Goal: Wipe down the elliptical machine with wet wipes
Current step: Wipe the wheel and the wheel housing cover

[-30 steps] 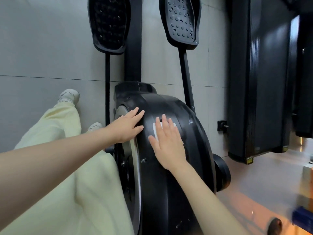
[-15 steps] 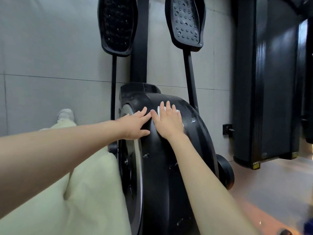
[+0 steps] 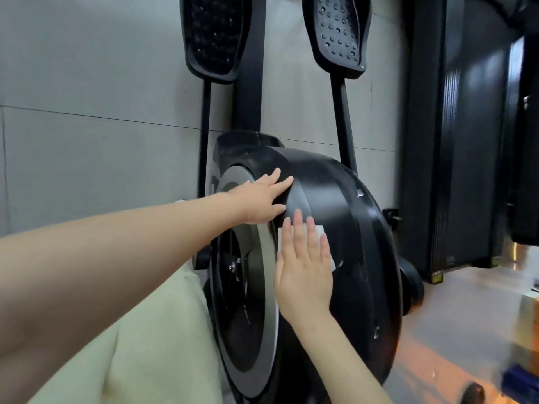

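looking down on the glossy black rounded flywheel housing (image 3: 350,205) of an elliptical machine (image 3: 250,97). right hand (image 3: 303,272) laid flat on its curved top, fingers straight and close together, pressing a white wet wipe (image 3: 320,230) onto the plastic, wipe edges showing past the fingers. left hand (image 3: 259,199) just above, flat, fingers slightly spread, resting on the housing beside the grey side disc (image 3: 267,330). two black studded foot pedals (image 3: 338,33) beyond.

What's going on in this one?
A person is wiping the elliptical machine. The right hand presses a white wet wipe flat against its curved black cover, fingers straight. The left hand rests open higher up, at the cover's edge by the grey wheel disc.
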